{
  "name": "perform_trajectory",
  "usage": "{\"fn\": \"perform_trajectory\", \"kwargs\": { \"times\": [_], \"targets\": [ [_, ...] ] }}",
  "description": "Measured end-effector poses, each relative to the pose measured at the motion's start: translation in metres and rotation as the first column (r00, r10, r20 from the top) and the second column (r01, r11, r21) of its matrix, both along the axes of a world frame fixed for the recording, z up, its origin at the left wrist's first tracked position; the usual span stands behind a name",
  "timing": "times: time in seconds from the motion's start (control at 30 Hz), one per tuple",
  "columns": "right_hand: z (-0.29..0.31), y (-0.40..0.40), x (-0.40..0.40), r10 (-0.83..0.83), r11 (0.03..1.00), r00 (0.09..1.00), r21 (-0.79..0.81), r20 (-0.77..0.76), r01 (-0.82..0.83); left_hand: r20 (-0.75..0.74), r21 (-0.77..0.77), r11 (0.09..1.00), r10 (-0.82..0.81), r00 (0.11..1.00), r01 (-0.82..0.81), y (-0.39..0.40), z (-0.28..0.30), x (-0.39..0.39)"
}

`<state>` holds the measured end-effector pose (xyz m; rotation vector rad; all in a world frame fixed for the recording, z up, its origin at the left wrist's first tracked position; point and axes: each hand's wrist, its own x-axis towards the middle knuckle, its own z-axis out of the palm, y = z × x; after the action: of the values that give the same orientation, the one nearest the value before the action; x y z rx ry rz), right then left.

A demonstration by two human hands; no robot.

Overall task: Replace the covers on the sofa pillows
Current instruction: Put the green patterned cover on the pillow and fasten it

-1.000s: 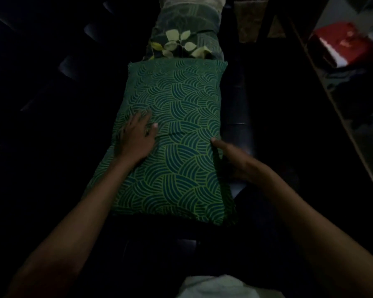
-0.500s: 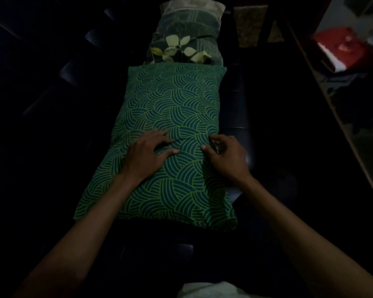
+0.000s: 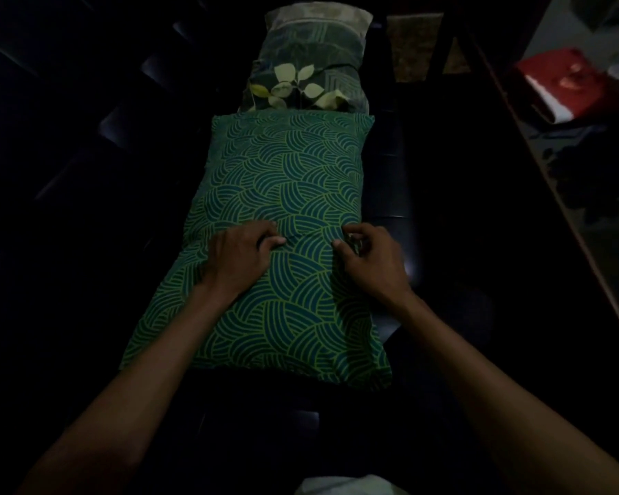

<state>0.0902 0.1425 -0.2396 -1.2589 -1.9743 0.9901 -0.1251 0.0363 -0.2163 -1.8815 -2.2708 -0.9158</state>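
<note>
While the sofa (image 3: 390,194) lies dark, hands (image 3: 236,257) grip the pillow (image 3: 286,180).

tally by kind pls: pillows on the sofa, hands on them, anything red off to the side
Pillows: 2, the green wave-pattern pillow and the leaf-print pillow behind it
Hands: 2, the left hand and the right hand, both on the green one
Red items: 1, a red box
Total: 5
</note>
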Motion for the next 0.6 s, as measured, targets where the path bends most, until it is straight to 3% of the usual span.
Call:
{"fn": "perform_trajectory", "kwargs": {
  "times": [0.1,0.27,0.5,0.6],
  "targets": [
    [0.003,0.002,0.001,-0.001,1.000,1.000,0.021,-0.008,0.001,0.015,0.018,0.999,0.035,0.999,-0.035,0.007,0.011,-0.008],
    [0.005,0.003,-0.002,0.013,1.000,0.999,-0.006,-0.031,-0.013,0.232,-0.018,0.959,0.281,0.931,-0.284,0.016,0.008,-0.032],
    [-0.005,0.003,0.006,-0.015,0.987,0.997,-0.163,-0.075,0.003,0.055,-0.020,0.999,0.035,0.998,-0.034,-0.003,0.011,-0.007],
    [-0.008,0.000,0.014,0.011,0.992,0.997,-0.126,-0.075,-0.021,-0.027,0.022,1.000,-0.002,1.000,0.002,-0.030,0.000,0.014]
  ]
}}
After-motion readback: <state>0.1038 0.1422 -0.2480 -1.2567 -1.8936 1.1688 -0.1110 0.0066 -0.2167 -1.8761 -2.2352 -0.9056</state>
